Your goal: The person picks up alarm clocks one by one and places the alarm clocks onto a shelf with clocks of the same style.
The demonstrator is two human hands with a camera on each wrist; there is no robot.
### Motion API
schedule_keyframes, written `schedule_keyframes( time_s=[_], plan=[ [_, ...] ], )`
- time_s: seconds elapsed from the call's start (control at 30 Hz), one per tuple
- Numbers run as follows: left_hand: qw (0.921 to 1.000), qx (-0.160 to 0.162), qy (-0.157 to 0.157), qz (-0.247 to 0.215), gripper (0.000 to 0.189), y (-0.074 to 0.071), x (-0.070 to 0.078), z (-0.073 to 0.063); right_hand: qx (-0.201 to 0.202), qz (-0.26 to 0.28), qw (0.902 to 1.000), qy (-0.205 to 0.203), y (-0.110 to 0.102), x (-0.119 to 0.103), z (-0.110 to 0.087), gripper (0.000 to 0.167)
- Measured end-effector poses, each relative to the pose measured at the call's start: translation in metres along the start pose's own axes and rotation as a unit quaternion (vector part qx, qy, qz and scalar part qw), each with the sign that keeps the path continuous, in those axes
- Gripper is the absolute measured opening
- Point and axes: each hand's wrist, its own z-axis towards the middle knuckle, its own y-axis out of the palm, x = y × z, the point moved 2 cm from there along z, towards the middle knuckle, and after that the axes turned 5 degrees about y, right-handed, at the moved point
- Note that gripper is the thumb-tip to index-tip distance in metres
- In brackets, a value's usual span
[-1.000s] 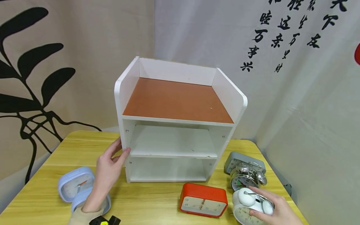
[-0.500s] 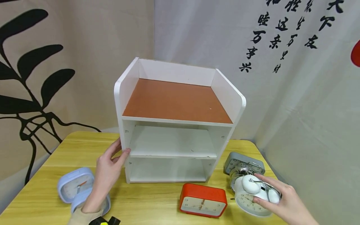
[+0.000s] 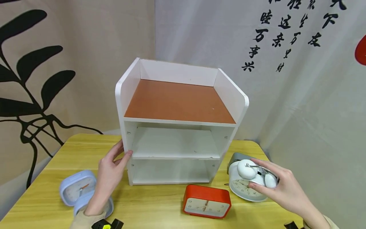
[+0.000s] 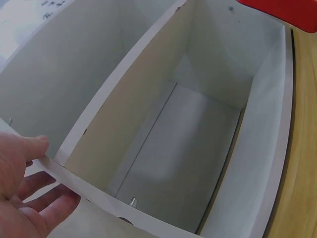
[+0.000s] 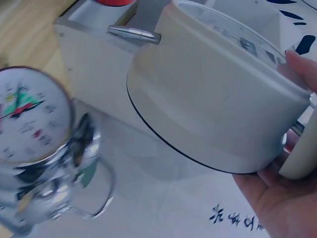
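Note:
A white shelf unit (image 3: 177,109) with a brown top board and two lower compartments stands on the wooden table. My left hand (image 3: 110,173) grips its left side panel, thumb on the front edge and fingers along the outside; the left wrist view shows the same hand (image 4: 29,188) at the panel edge. My right hand (image 3: 281,184) holds a white twin-bell alarm clock (image 3: 240,183) by its top, fingers behind and thumb over the front. In the right wrist view the white clock (image 5: 213,99) is tilted, its metal leg pointing at the shelf unit.
A red rectangular clock (image 3: 207,200) sits before the shelf unit. Two light blue clocks (image 3: 78,189) stand at left, one partly behind my forearm. A silver twin-bell clock (image 5: 29,114) and a grey clock (image 3: 237,156) are at right, mostly hidden by the white clock in the head view.
My right hand has moved the white alarm clock up and back from the front right, then left towards the shelf unit. It now covers the silver clock. My left hand stays put.

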Motion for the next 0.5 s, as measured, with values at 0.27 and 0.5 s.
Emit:
schedule_keyframes(
  time_s=[0.27,0.5],
  plan=[
    [1.0000,-0.007,-0.005,0.000,0.053,0.001,0.000,0.000,-0.012,0.012,0.9998,-0.013,0.006,-0.021,0.020,0.076],
    [1.0000,-0.003,0.005,0.001,0.052,0.000,0.001,0.000,-0.009,0.049,0.9979,-0.042,0.012,-0.033,0.033,0.076]
  ],
)
